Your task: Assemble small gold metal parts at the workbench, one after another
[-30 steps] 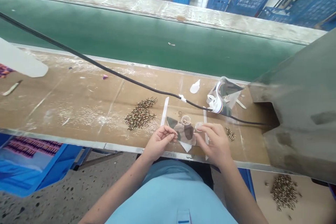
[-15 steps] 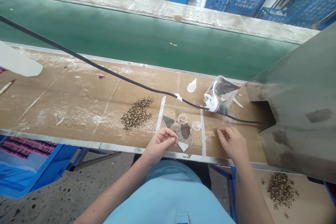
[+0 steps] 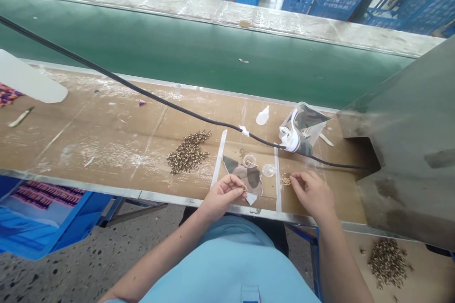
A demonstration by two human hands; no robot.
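Left hand (image 3: 224,195): thumb and forefinger pinched narrow on a small piece (image 3: 244,190), the other fingers curled; over the near edge of the bench. Small piece: brownish, mostly covered by the fingertips, exact form too small to tell. Right hand (image 3: 315,195): thumb and forefinger drawn close together, tips at the right edge of the beads (image 3: 286,182); whether one is gripped between them cannot be told. Beads: tiny, round, pale gold, loose in a little cluster on the brown worktop (image 3: 117,139), just right of the right-hand tape strip (image 3: 277,184). Camouflage patch (image 3: 253,177): green, brown and grey-beige, irregular edge, lying flat between that strip and the left-hand tape strip (image 3: 219,158), partly behind the left hand. Clear dish (image 3: 249,161): round, at the patch's far edge, a thin stick across it. Second clear dish (image 3: 269,170): round, right of the patch, near the beads. Heap of small parts (image 3: 187,152): dark and gold, many ring-like, left of the left-hand tape strip, well apart from the beads.
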